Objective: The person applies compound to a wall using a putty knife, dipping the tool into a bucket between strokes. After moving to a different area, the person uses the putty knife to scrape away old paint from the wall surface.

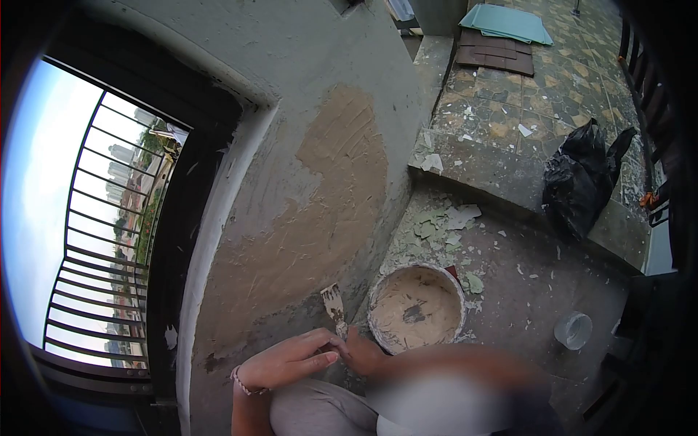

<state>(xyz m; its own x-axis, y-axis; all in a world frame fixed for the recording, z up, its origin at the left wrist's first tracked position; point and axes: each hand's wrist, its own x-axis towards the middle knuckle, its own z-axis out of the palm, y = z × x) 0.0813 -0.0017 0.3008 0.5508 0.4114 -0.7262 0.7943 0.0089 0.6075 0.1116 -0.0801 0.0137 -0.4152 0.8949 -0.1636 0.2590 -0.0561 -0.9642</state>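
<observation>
- Nearest, the left hand (298, 360), with a bracelet at the wrist, has its fingers loosely bent and their tips against the right hand; whether its grip holds anything I cannot tell.
- The right hand (366, 352) has its grip closed on the handle end of a scraper (332, 300), just left of the bucket, blade pointing away.
- The scraper should be light and stiff, the blade perhaps springy. Its smears could make it slippery, so the handle is the place to hold, clear of the edge.
- Beyond the hands and to the right, the bucket (462, 303) stands upright on the floor with beige paste (407, 292) inside. The paste looks thick and soft, and likely makes the bucket heavy; both sides of the caked rim would be the place to take it, with support beneath.
- Well to the right, a clear cup (573, 330) looks light and easily tipped; take it round the sides.
- Just past the bucket lie pale flakes (429, 227), thin and probably brittle.
- On the wall at left, a beige patch (356, 145) shows ridged strokes and may mark if touched.
- Far right, a black bag (582, 178) slumps over the step, limp; gather it at the top.
</observation>
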